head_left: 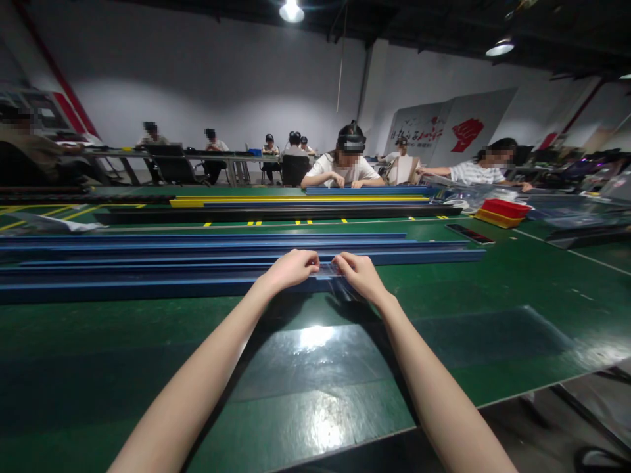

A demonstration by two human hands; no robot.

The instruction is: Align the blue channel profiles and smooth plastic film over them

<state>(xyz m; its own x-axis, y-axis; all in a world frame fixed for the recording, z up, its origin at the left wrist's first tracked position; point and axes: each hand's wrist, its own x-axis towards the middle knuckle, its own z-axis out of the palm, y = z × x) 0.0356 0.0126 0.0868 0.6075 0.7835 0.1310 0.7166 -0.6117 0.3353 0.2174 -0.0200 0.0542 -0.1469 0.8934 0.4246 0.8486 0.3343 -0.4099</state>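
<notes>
My left hand [294, 267] is closed, fingers curled down over the near blue channel strip [148, 289] close to its right end. Facing it, my right hand [362, 274] is also closed, thumb and fingers pinched together. A small piece of clear plastic film [327, 269] stretches between the two hands, and its loose part hangs below my right hand. The fingertips are partly hidden, so the exact grip is hard to see. Several more blue strips [428, 256] lie side by side just beyond my hands.
A wide clear sheet [493, 335] lies on the green table [542, 282] nearer me. Farther off are a yellow strip [296, 200], a black strip [276, 215], a phone [470, 234] and a red bin [503, 210]. A co-worker [345, 167] sits opposite.
</notes>
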